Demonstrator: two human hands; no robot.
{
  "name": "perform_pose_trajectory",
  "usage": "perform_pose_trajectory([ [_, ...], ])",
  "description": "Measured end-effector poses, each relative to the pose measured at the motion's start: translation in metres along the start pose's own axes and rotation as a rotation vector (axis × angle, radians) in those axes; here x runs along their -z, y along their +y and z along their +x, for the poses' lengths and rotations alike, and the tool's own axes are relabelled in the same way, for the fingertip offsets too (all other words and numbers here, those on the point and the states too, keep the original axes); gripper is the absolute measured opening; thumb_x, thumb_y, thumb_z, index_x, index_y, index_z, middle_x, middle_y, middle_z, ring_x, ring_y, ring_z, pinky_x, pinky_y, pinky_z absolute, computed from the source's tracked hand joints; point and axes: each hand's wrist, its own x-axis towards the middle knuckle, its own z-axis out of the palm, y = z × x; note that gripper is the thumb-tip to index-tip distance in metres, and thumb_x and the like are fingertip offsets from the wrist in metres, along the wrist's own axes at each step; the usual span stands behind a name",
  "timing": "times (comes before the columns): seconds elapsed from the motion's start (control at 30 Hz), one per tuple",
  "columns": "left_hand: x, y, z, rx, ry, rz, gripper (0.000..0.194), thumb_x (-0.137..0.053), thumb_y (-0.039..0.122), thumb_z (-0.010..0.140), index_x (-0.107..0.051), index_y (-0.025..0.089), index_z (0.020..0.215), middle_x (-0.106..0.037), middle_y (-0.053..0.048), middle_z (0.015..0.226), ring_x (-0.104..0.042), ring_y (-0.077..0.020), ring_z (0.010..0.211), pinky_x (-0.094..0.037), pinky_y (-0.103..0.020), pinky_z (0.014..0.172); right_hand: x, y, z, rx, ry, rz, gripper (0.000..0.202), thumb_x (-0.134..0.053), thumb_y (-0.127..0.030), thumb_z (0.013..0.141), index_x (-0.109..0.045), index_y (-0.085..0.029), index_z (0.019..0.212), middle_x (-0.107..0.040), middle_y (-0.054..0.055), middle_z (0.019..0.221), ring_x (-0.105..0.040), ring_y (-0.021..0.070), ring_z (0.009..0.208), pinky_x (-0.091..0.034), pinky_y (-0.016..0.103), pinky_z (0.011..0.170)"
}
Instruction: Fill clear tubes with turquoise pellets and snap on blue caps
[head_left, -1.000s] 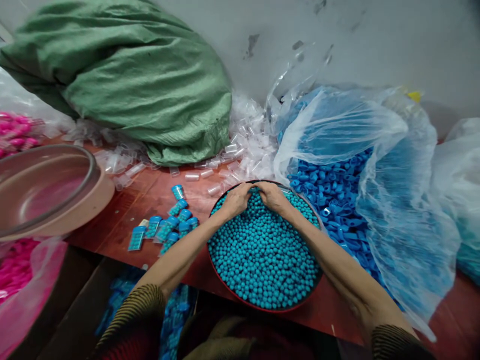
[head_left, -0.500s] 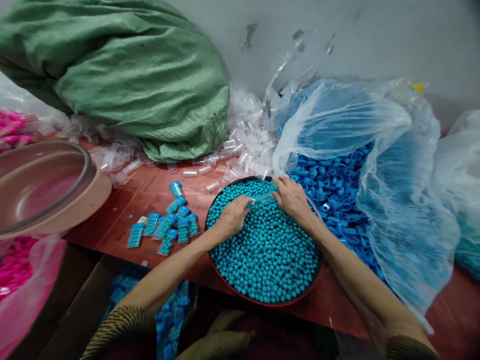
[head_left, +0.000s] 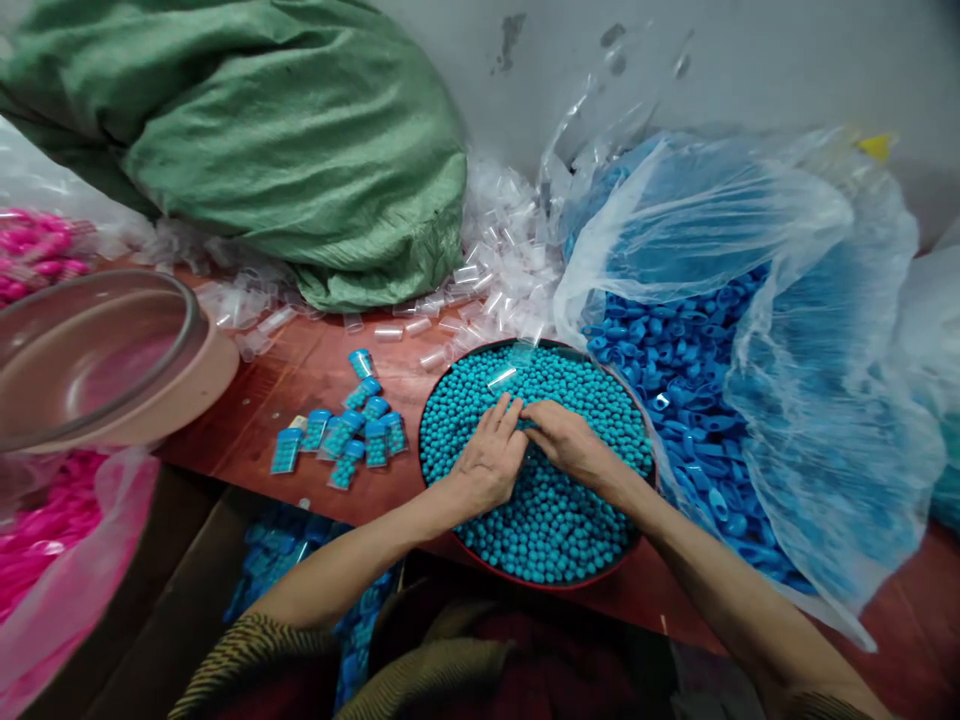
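A round red-rimmed bowl (head_left: 571,585) stands on the red table, heaped with small teal beads (head_left: 559,525). Both my hands are in it. My left hand (head_left: 491,460) lies flat on the beads, fingers stretched out. My right hand (head_left: 570,440) is beside it with fingers curled toward the left fingertips, and whatever they pinch is hidden. A loose clear tube (head_left: 501,378) lies on the beads just beyond my hands. Several bead-filled tubes with blue caps (head_left: 352,440) lie on the table left of the bowl.
Empty clear tubes (head_left: 502,270) are piled behind the bowl. A plastic bag of blue caps (head_left: 675,370) sits to the right, a green sack (head_left: 300,150) at the back left, a pink basin (head_left: 112,360) at the left. A box of filled tubes (head_left: 285,560) sits below the table edge.
My hands moved from the bowl's far rim toward its middle. The clear tube seen between them half a second ago is no longer visible in my fingers.
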Motion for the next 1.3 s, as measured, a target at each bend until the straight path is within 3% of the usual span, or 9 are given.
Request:
perform_pose_trajectory([
  [0.2, -0.003, -0.001, 0.008, 0.118, -0.094, -0.056, 0.039, -0.045, 0.014, 0.082, -0.043, 0.012, 0.120, -0.056, -0.014, 0.109, -0.052, -0.0277, 0.109, -0.048, -0.045, 0.089, 0.012, 0.009, 0.024, -0.066, -0.119, 0.122, 0.030, -0.041, -0.011, 0.087, -0.067, -0.019, 0.099, -0.071, 0.005, 0.095, -0.064, 0.0161, 0.087, -0.048, 0.026, 0.078],
  [0.3, -0.001, 0.002, 0.011, 0.192, -0.140, -0.045, 0.053, -0.047, 0.014, 0.079, -0.035, 0.011, 0.130, -0.055, -0.014, 0.110, -0.052, -0.0274, 0.104, -0.049, -0.044, 0.085, 0.013, 0.014, 0.058, -0.112, -0.014, -0.108, 0.035, -0.041, -0.010, 0.087, -0.061, -0.018, 0.115, -0.066, 0.009, 0.111, -0.059, 0.0196, 0.100, -0.044, 0.030, 0.086],
  [0.43, 0.001, 0.009, 0.008, 0.232, -0.184, -0.024, 0.040, -0.045, 0.008, 0.077, -0.047, 0.013, 0.117, -0.054, -0.015, 0.114, -0.050, -0.0279, 0.109, -0.047, -0.045, 0.089, -0.002, 0.016, 0.100, -0.118, -0.251, -0.301, 0.031, -0.055, -0.020, 0.085, -0.059, -0.014, 0.115, -0.063, 0.012, 0.110, -0.057, 0.0239, 0.099, -0.043, 0.031, 0.083],
  [0.53, -0.001, 0.010, 0.004, 0.243, -0.135, 0.018, 0.033, -0.045, 0.008, 0.077, -0.049, 0.014, 0.109, -0.046, -0.020, 0.131, -0.040, -0.0332, 0.125, -0.042, -0.053, 0.096, -0.008, 0.018, 0.102, -0.117, -0.367, -0.291, 0.022, -0.057, -0.021, 0.084, -0.062, -0.014, 0.105, -0.063, 0.012, 0.102, -0.057, 0.0230, 0.096, -0.042, 0.030, 0.081],
  [0.7, -0.003, 0.002, 0.005, 0.194, -0.056, 0.023, 0.023, -0.052, 0.011, 0.071, -0.050, 0.009, 0.094, -0.019, -0.027, 0.149, -0.008, -0.0419, 0.141, -0.024, -0.061, 0.108, -0.005, 0.014, 0.057, -0.054, -0.281, -0.214, 0.024, -0.046, -0.010, 0.085, -0.060, -0.012, 0.104, -0.063, 0.012, 0.096, -0.057, 0.0211, 0.089, -0.043, 0.030, 0.076],
  [0.87, 0.002, -0.004, 0.017, 0.206, -0.139, -0.023, 0.038, -0.054, 0.016, 0.072, -0.047, 0.010, 0.108, -0.042, -0.023, 0.132, -0.035, -0.0379, 0.130, -0.037, -0.055, 0.100, 0.009, 0.014, 0.031, -0.033, -0.302, 0.071, 0.027, -0.047, -0.014, 0.086, -0.061, -0.017, 0.109, -0.068, 0.008, 0.103, -0.062, 0.0189, 0.095, -0.046, 0.029, 0.083],
  [1.03, 0.005, -0.004, 0.028, 0.262, -0.212, 0.007, 0.061, -0.054, 0.019, 0.074, -0.032, 0.009, 0.131, -0.050, -0.018, 0.114, -0.049, -0.0309, 0.106, -0.047, -0.046, 0.086, 0.013, 0.028, 0.070, -0.241, -0.153, -0.171, 0.029, -0.044, -0.021, 0.090, -0.062, -0.018, 0.113, -0.067, 0.011, 0.108, -0.062, 0.0223, 0.100, -0.046, 0.030, 0.082],
  [1.17, 0.007, -0.003, 0.032, 0.299, -0.270, 0.062, 0.042, -0.055, 0.017, 0.072, -0.046, 0.013, 0.112, -0.052, -0.015, 0.106, -0.050, -0.0295, 0.099, -0.048, -0.044, 0.082, -0.003, 0.026, 0.108, -0.368, -0.119, -0.380, 0.037, -0.054, -0.034, 0.087, -0.057, -0.012, 0.117, -0.058, 0.019, 0.116, -0.060, 0.0280, 0.098, -0.047, 0.033, 0.075],
  [1.3, 0.008, -0.004, 0.030, 0.286, -0.243, 0.023, 0.037, -0.056, 0.017, 0.072, -0.047, 0.013, 0.107, -0.052, -0.015, 0.111, -0.049, -0.0305, 0.104, -0.047, -0.046, 0.086, -0.014, 0.019, 0.117, -0.399, -0.160, -0.435, 0.029, -0.037, -0.015, 0.091, -0.060, -0.009, 0.107, -0.057, 0.022, 0.111, -0.058, 0.0276, 0.098, -0.046, 0.033, 0.074],
])
